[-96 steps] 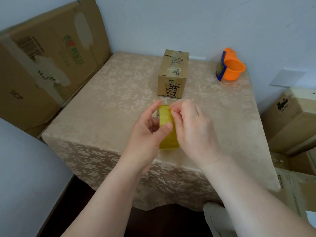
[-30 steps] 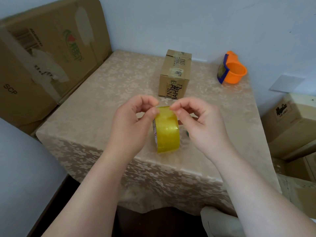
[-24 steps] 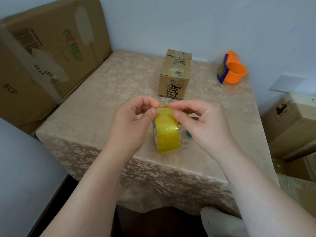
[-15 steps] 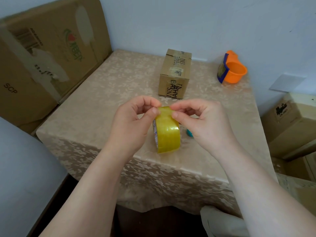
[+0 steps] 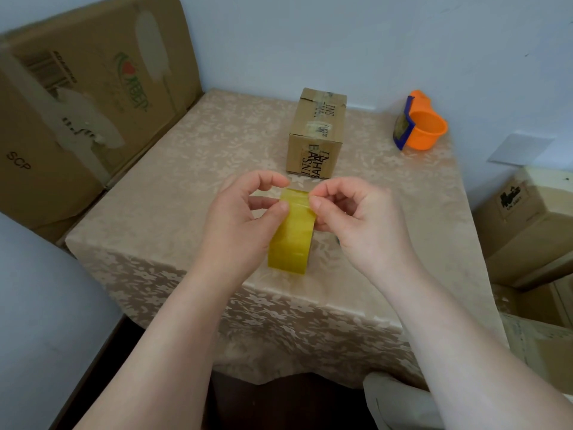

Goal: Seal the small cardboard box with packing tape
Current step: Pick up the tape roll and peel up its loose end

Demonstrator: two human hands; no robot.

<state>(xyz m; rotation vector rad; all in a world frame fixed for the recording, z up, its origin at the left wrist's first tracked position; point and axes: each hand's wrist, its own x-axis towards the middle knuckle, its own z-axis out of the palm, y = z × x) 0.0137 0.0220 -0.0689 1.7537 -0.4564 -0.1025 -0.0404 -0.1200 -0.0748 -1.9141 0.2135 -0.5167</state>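
A yellow roll of packing tape stands on edge over the near part of the table. My left hand grips its left side, thumb on the top of the roll. My right hand pinches the tape's upper edge from the right with thumb and forefinger. A short clear strip seems to lift off at the top between my fingertips. The small cardboard box, with black print and old tape strips on its top, lies farther back at the table's centre, apart from both hands.
The table wears a beige flowered cloth. An orange tape dispenser with a blue part sits at the back right. A large cardboard box leans at the left wall. More cartons are stacked on the right.
The roll has turned slightly so its edge faces me more squarely. My right fingertips have shifted along the roll's top edge. The box has not moved.
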